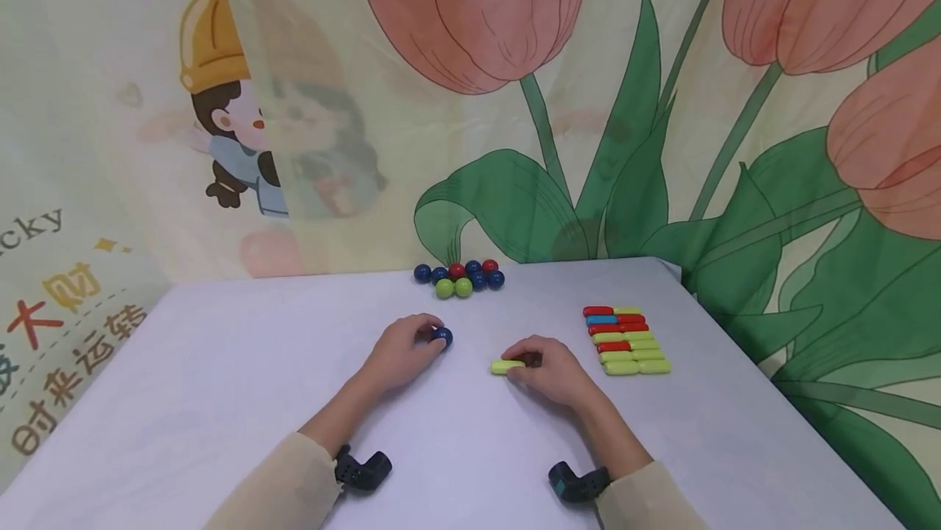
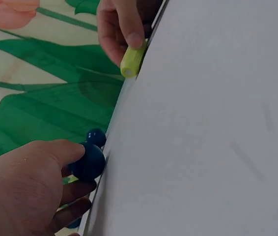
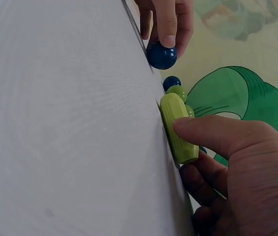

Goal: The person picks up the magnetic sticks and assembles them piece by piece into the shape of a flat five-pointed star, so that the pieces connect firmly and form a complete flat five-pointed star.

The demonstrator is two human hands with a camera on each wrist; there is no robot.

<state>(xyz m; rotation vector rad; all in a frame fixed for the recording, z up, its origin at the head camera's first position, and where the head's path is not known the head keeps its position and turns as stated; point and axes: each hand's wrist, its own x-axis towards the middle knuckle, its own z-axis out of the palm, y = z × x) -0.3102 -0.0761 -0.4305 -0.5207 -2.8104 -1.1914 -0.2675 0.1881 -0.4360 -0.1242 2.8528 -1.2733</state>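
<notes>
My left hand (image 1: 400,354) pinches a dark blue ball (image 1: 443,337) between thumb and fingers, at the middle of the white table. In the left wrist view the thumb lies against the ball (image 2: 90,162). To the right, my right hand (image 1: 553,372) holds a short yellow-green ribbed rod (image 1: 503,367) at its near side. Seen from the right wrist, the thumb presses on the rod (image 3: 174,118) while the fingers are partly hidden behind it. Ball and rod are apart, and both are low over or on the tabletop; contact with it is unclear.
Near the table's back edge sits a cluster of balls, several blue, two red (image 1: 457,271) and two green (image 1: 463,288). At right, rods in red, blue and yellow-green (image 1: 621,368) lie paired end to end in stacked rows. A printed curtain (image 1: 331,244) hangs behind the table (image 1: 220,367).
</notes>
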